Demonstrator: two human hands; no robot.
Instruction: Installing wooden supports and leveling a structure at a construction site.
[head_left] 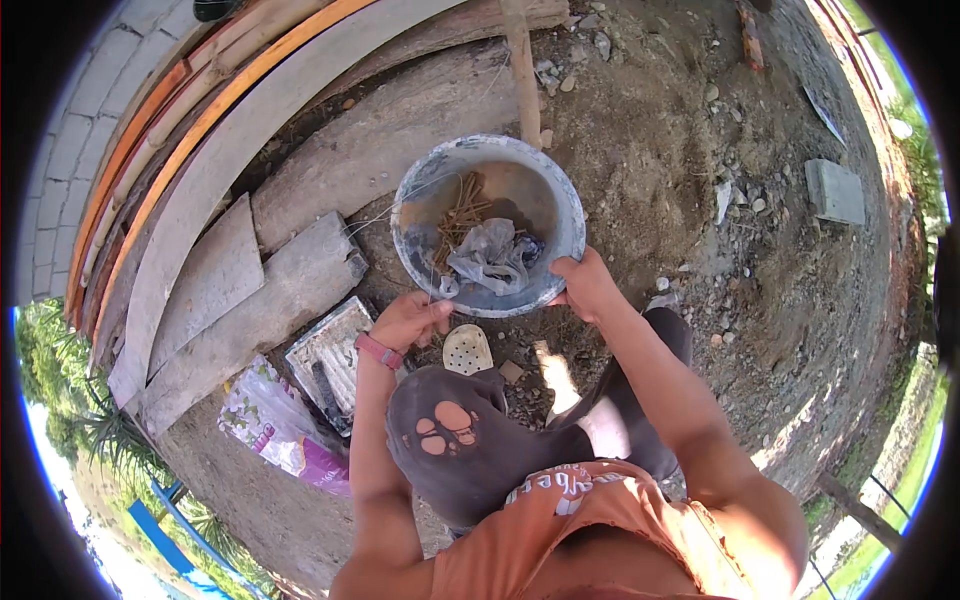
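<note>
A grey plastic basin (545, 200) with a paint-stained rim holds brown sticks or nails (462, 210) and a crumpled clear plastic bag (485, 258). My right hand (580, 282) grips the basin's right rim. My left hand (425, 318), with a pink band on the wrist, is just below the basin's lower left, fingers curled together by a thin wire or string; what they hold is too small to make out. My bent knee is beneath, in dark torn trousers, beside a pale perforated clog (467, 348).
Long curved boards (230, 120) and planks (350, 130) lie to the left and behind. A stained tray (320, 355) and printed plastic sack (280, 430) sit at lower left. A concrete block (832, 190) lies on rubbly dirt at right; an upright wooden stick (520, 70) stands behind the basin.
</note>
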